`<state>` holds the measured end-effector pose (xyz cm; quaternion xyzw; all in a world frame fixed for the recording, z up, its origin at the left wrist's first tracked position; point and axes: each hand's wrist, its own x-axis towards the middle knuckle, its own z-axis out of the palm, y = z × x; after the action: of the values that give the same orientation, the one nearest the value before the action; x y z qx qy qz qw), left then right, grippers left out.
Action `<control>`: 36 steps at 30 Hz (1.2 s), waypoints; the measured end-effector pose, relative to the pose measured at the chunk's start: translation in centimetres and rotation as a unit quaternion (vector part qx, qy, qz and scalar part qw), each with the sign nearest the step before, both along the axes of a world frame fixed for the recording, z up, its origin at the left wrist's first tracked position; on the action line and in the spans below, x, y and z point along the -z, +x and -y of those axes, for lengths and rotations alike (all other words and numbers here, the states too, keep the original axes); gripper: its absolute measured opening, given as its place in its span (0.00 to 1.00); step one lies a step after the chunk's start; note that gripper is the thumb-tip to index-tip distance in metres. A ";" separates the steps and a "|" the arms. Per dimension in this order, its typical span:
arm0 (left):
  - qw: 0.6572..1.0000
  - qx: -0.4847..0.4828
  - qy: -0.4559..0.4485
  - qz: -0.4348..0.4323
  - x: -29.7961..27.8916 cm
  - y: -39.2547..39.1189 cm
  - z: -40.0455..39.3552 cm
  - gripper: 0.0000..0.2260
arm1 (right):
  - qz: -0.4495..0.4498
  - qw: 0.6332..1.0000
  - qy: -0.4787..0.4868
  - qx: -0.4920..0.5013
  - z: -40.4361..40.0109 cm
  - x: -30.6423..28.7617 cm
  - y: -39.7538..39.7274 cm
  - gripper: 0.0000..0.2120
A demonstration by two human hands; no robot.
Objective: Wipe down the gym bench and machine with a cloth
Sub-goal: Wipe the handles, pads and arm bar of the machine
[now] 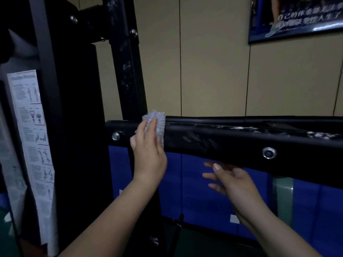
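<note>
Risk: cloth slips off the crossbar mid-wipe.
R hand (230,180) nearest, fingers spread, holding nothing, just under the black crossbar (232,140). L hand (148,151) flat, pressing the white cloth (157,125) onto the bar's left end, by the upright post (126,71). Only palm pressure holds it; bolt (116,136) beside it could snag. Smears lie to the right, prob. unwiped.

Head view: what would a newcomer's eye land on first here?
The pale fluffy cloth, pressed by the left hand against the black horizontal beam at centre, stands out most. The right hand hovers open just below the beam. White smears streak the beam's top at right, and an instruction chart hangs at left.
</note>
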<state>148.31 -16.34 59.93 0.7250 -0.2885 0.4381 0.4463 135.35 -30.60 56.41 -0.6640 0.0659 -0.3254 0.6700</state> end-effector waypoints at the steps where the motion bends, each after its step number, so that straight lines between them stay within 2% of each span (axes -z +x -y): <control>1: 1.000 0.008 0.008 0.004 -0.2 -0.6 0.5 0.21 | 0.001 1.000 0.002 -0.001 0.2 0.0 -0.3 0.06; 4: 0.999 0.032 0.038 0.004 -0.3 -2.5 2.1 0.21 | 0.008 1.000 0.013 -0.002 0.8 -0.2 -1.5 0.07; 8: 0.991 0.090 0.091 0.028 0.2 -5.5 4.0 0.24 | 0.013 1.000 0.019 -0.010 1.3 -0.4 -2.5 0.13; 11: 0.988 0.107 0.104 0.027 -0.6 -6.0 3.2 0.24 | 0.012 1.000 0.014 -0.013 1.5 -0.3 -2.8 0.12; 14: 0.997 0.011 0.059 0.043 -2.4 -3.7 0.5 0.24 | 0.012 1.000 0.006 -0.009 1.6 -0.1 -2.8 0.11; 17: 0.994 -0.087 0.060 -0.014 -3.0 0.0 -1.9 0.22 | 0.019 1.000 0.005 0.006 1.5 -0.1 -2.4 0.12; 19: 0.990 -0.091 0.106 -0.010 -2.5 1.1 -2.1 0.22 | 0.021 1.000 0.001 0.022 1.2 0.0 -2.0 0.10; 22: 0.988 -0.041 0.148 0.013 -1.6 0.3 -1.1 0.24 | 0.008 0.999 -0.030 0.028 0.5 0.7 -1.8 0.04; 25: 0.989 -0.007 0.145 0.031 -2.3 -0.6 -1.2 0.23 | 0.007 0.992 -0.119 0.028 -0.3 1.7 -2.1 0.10; 27: 0.990 -0.044 0.127 0.037 -3.5 0.9 -2.6 0.22 | 0.019 0.985 -0.169 0.040 -0.7 1.5 -2.5 0.14; 31: 0.979 -0.168 0.113 -0.017 -3.7 5.0 -5.0 0.24 | 0.038 0.971 -0.224 0.072 -0.6 0.6 -2.9 0.18; 33: 0.980 -0.142 0.135 0.014 -2.9 4.8 -4.4 0.25 | 0.043 0.967 -0.239 0.074 -0.8 0.5 -2.7 0.20; 36: 0.983 -0.025 0.172 0.062 -2.5 2.9 -2.5 0.25 | 0.041 0.965 -0.251 0.061 -1.2 0.3 -2.3 0.23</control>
<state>151.26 -13.84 62.40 0.7692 -0.3686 0.4372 0.2851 133.04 -29.35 56.13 -0.7917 -0.0052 -0.3989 0.4627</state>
